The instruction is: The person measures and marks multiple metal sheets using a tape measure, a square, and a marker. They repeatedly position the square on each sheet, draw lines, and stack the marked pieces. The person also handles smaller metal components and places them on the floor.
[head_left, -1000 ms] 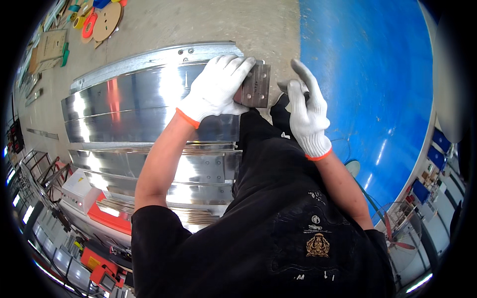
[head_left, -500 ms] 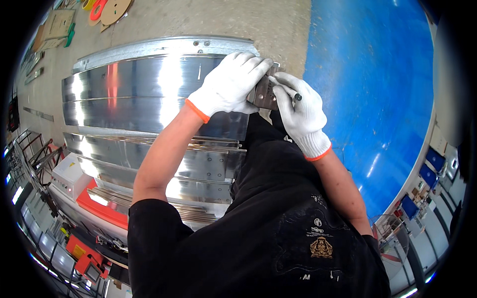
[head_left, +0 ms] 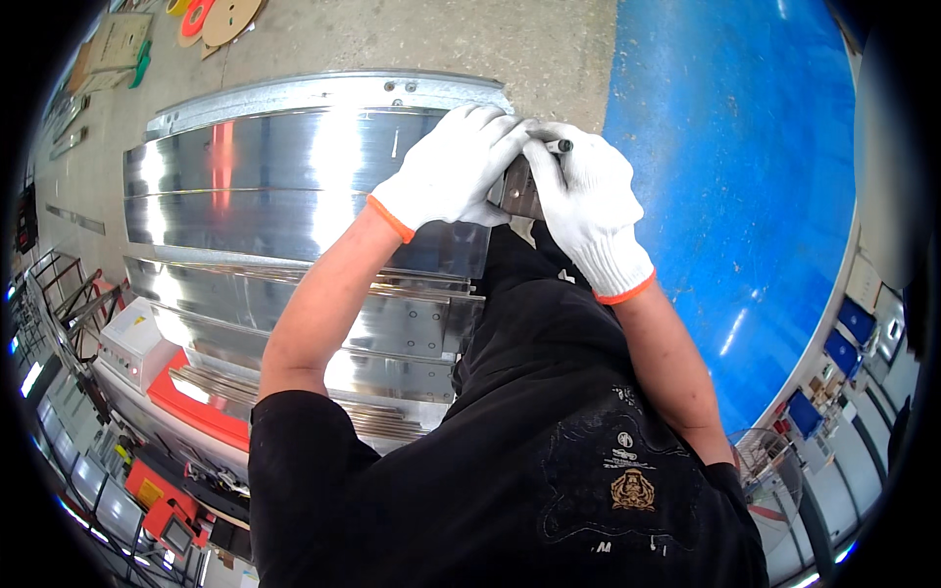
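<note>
My left hand (head_left: 453, 165), in a white knitted glove with an orange cuff, is closed around a small dark metal block (head_left: 521, 188). The block sits at the right end of a long shiny metal sheet (head_left: 265, 191); whether it is clamped to the sheet is hidden. In my right hand (head_left: 590, 196), gloved the same way, a marker pen (head_left: 561, 146) is pinched, its dark end pointing right. The pen's tip is covered by my fingers, near the block's far edge. Both hands meet there, and the right one covers part of the block.
A galvanised rail (head_left: 323, 95) runs along the sheet's far side. More metal panels (head_left: 392, 323) and stacked strips (head_left: 382, 416) lie nearer, to my left. Blue flooring (head_left: 730, 186) spreads at right. Far left are tape rolls (head_left: 196, 15), a cardboard box (head_left: 116, 44) and a white-and-red machine (head_left: 137, 348).
My right hand has shifted away from me and slightly left with the marker pen, now covering more of the metal block. My left hand has stayed in place.
</note>
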A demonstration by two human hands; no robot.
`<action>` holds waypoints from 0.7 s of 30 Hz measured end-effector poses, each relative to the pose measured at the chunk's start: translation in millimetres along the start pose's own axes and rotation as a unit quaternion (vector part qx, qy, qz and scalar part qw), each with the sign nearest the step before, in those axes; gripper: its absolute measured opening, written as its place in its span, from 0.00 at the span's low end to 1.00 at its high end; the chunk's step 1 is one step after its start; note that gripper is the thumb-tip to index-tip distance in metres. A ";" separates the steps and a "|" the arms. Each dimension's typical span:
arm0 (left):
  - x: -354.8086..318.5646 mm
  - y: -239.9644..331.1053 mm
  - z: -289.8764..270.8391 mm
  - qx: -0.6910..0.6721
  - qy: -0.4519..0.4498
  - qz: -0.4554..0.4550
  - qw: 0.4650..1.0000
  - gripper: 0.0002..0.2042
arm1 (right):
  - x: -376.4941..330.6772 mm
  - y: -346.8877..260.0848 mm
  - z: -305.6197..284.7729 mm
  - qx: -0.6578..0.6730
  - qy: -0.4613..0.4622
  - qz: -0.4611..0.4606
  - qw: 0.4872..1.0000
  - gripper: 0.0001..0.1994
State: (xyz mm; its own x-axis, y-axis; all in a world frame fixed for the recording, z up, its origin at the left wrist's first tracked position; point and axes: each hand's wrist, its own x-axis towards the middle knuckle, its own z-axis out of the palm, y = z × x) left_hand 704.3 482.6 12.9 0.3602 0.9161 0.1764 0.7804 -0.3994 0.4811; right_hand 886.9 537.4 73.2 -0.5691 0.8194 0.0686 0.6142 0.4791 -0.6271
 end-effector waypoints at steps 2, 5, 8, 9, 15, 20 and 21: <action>-0.9 -0.7 0.8 0.000 0.009 0.005 1.000 0.50 | -4.5 -1.0 0.4 -0.003 0.020 -0.023 1.000 0.10; -1.2 -0.5 0.1 -0.003 0.022 0.014 1.000 0.51 | -16.4 9.0 0.8 0.120 0.036 0.029 0.992 0.09; -0.7 0.8 -1.8 0.007 0.004 0.010 1.000 0.52 | -27.9 21.9 -10.1 0.199 0.080 0.070 0.974 0.09; -0.6 0.9 -2.2 0.010 -0.008 0.005 1.000 0.53 | -30.6 28.0 -13.0 0.186 0.083 0.077 0.976 0.09; -0.5 -0.2 -1.3 0.009 -0.013 0.010 1.000 0.55 | -30.9 29.8 -16.7 0.132 0.065 0.053 0.988 0.09; -0.2 -0.6 -2.0 0.010 -0.017 0.013 1.000 0.56 | -26.9 29.0 -14.0 0.115 0.068 0.048 0.990 0.08; -0.4 -0.9 -2.0 0.008 -0.017 0.013 1.000 0.56 | -26.3 29.0 -13.0 0.128 0.064 0.058 0.988 0.08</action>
State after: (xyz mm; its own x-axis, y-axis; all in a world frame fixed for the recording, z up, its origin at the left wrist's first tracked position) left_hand 702.4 482.7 14.2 0.3978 0.9036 0.1588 0.7786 -0.4240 0.4626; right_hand 926.7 533.9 63.3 -0.4193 0.9049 0.0732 0.5025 0.2984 -0.8115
